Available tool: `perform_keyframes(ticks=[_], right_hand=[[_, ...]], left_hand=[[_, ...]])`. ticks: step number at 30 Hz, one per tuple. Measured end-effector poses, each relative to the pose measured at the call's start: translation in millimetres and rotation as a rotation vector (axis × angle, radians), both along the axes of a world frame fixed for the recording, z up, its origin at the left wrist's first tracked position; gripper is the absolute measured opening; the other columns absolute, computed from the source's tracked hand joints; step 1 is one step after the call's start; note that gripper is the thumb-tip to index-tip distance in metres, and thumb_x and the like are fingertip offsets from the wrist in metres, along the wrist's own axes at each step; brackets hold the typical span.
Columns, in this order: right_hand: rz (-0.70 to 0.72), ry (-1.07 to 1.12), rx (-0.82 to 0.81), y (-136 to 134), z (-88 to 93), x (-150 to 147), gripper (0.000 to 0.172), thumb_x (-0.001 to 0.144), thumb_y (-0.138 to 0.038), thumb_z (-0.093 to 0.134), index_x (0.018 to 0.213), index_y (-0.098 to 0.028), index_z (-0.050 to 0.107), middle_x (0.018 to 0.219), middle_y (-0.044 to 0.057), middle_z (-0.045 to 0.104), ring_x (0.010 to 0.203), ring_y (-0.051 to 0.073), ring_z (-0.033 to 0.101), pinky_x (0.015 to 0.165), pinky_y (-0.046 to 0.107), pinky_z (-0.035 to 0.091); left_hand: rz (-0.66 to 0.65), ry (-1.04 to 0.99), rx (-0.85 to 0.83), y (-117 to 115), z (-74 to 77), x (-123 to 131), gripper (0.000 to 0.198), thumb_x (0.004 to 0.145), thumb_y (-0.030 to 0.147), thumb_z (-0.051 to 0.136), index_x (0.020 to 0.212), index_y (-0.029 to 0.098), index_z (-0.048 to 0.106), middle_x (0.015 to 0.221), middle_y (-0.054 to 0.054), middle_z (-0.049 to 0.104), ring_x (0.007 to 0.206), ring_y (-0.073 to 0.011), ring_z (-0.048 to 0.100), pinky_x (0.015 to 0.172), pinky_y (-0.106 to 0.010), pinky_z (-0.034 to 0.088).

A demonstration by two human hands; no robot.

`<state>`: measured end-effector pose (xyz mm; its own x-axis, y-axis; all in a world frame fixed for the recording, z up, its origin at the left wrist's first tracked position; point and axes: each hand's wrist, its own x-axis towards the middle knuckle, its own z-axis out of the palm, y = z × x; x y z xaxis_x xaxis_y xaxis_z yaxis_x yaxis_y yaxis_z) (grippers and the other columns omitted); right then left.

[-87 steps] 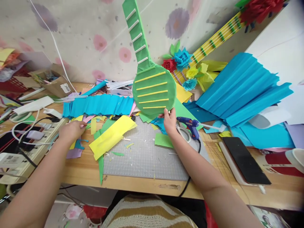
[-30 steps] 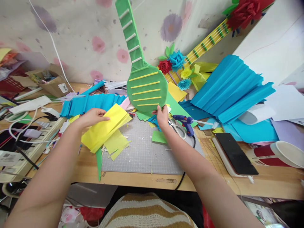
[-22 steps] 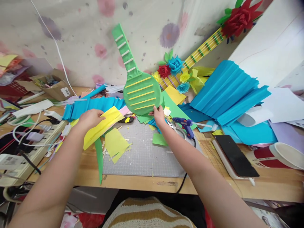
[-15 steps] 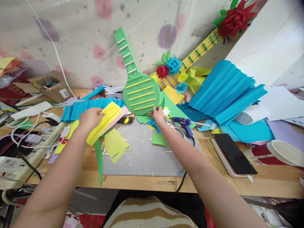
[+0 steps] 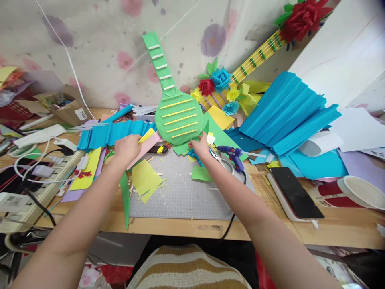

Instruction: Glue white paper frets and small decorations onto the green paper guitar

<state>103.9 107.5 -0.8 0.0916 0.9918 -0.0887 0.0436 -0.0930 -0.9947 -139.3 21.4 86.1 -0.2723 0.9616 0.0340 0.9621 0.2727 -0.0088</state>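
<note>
My left hand [image 5: 128, 148] is closed on a strip of yellow crepe paper [image 5: 147, 135], most of it hidden behind the fingers. A pink paper strip [image 5: 146, 150] lies just beside it. A green paper-covered guitar [image 5: 179, 118], with yellow strips across its round body and white ones along its neck, leans upright against the wall. My right hand [image 5: 199, 145] is at the lower right edge of the guitar, fingers apart; I cannot tell whether they touch it. Scissors [image 5: 222, 160] and a blue glue gun [image 5: 234, 156] lie beside the right wrist.
A grey cutting mat [image 5: 177, 196] carries yellow and green paper scraps and a utility knife [image 5: 158, 149]. Pleated blue paper [image 5: 288, 112], a phone [image 5: 296, 192] and a paper cup [image 5: 351, 192] are on the right. A power strip [image 5: 57, 176] with cables lies left. Behind stands a flower-decorated yellow guitar [image 5: 255, 60].
My left hand has moved right and slightly up with the yellow crepe paper, which now shows much less. The fingers of my right hand have spread at the guitar's edge.
</note>
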Motion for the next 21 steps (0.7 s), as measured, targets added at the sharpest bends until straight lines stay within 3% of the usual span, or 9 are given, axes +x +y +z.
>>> perform_keyframes(ticks=[5, 7, 14, 21], right_hand=[[0.062, -0.127, -0.015, -9, 0.5, 3, 0.083, 0.070, -0.016, 0.055, 0.142, -0.021, 0.015, 0.140, 0.019, 0.033, 0.063, 0.014, 0.065, 0.066, 0.033, 0.057], [0.075, -0.167, -0.020, -11, -0.7, 3, 0.081, 0.071, -0.017, 0.054, 0.142, -0.020, 0.015, 0.140, 0.019, 0.034, 0.062, 0.013, 0.064, 0.067, 0.034, 0.057], [0.197, -0.373, 0.159, -23, -5.4, 0, 0.067, 0.072, -0.022, 0.054, 0.134, -0.024, 0.031, 0.129, 0.015, 0.048, 0.074, 0.016, 0.065, 0.073, 0.035, 0.054], [0.301, -0.419, 0.201, -26, -4.7, -7, 0.053, 0.075, -0.019, 0.052, 0.126, -0.018, 0.037, 0.117, 0.013, 0.055, 0.092, 0.018, 0.063, 0.079, 0.035, 0.052]], left_hand=[[-0.020, -0.070, -0.035, 0, -23.8, 8, 0.058, 0.076, 0.055, 0.046, 0.124, 0.021, 0.047, 0.110, -0.013, 0.064, 0.095, -0.0318, 0.060, 0.072, -0.036, 0.045], [-0.019, -0.083, -0.048, 3, -31.0, 12, 0.065, 0.073, 0.056, 0.050, 0.127, 0.020, 0.042, 0.111, -0.014, 0.063, 0.096, -0.0318, 0.060, 0.073, -0.036, 0.044], [-0.028, -0.105, -0.031, 21, -43.0, 7, 0.044, 0.078, 0.030, 0.047, 0.122, 0.022, 0.041, 0.109, -0.012, 0.063, 0.097, -0.0296, 0.061, 0.071, -0.035, 0.044], [0.140, -0.106, 0.036, 31, -47.8, -16, 0.044, 0.077, 0.020, 0.047, 0.121, 0.021, 0.042, 0.106, -0.015, 0.064, 0.096, -0.0317, 0.061, 0.070, -0.037, 0.044]])
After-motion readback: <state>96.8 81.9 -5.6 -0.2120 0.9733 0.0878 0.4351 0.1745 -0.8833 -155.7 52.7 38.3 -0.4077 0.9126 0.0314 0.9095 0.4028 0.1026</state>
